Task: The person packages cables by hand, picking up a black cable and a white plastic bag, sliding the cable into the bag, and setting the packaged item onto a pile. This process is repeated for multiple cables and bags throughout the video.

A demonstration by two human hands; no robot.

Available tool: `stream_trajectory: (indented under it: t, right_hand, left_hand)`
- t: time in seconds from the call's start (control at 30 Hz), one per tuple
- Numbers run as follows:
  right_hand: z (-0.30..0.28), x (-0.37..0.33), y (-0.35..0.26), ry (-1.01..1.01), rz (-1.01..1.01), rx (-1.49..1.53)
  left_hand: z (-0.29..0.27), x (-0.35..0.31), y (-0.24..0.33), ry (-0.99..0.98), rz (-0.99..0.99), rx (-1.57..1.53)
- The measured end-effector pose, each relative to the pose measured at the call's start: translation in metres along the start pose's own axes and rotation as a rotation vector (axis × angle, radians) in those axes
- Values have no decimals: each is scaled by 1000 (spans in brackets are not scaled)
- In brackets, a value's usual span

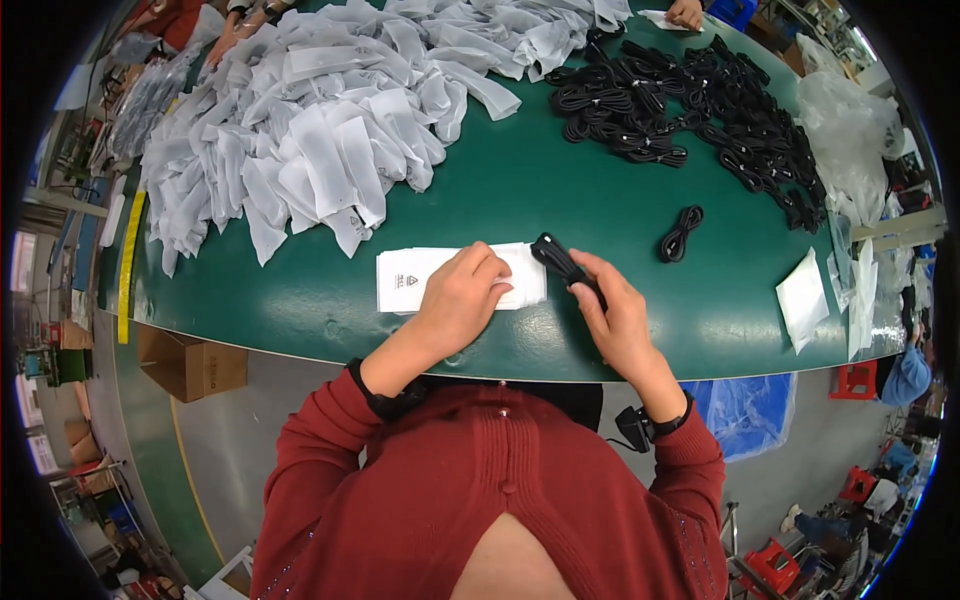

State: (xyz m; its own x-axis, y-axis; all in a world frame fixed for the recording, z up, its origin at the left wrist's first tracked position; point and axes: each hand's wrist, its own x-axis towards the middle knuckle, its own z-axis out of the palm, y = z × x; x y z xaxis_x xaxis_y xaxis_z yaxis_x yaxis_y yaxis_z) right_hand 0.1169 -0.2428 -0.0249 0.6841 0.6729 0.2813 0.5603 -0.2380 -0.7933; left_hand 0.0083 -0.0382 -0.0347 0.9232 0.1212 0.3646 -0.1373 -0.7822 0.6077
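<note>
A flat stack of white plastic bags (394, 268) lies near the front edge of the green table, with small dark print on top. My left hand (458, 300) rests on the stack, its curled fingers and thumb pinching the top bag near the right end. In my right hand (620, 318) is a bundled black cable (556, 257), gripped between thumb and fingers. The cable's far end is right beside the stack's right end. Another bundled black cable (681, 234) lies alone on the table, beyond my right hand.
Many filled white bags (330, 160) are heaped at the left and back. A pile of black cables (640, 105) spreads across the back right. White packets (803, 300) lie near the right edge. Other people's hands (685, 14) reach in at the far side. A cardboard box (190, 362) stands below the table.
</note>
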Motion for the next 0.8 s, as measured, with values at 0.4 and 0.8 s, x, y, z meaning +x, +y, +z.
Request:
stream_trajectory:
  t: [0.4,0.8]
  right_hand:
    - [-9,0,-8,-172,-307,-162]
    - [3,3,-10,-223,241,390]
  left_hand:
    - [-8,-2,7,58,-209,-346]
    - [-20,2,10,89,119,-147]
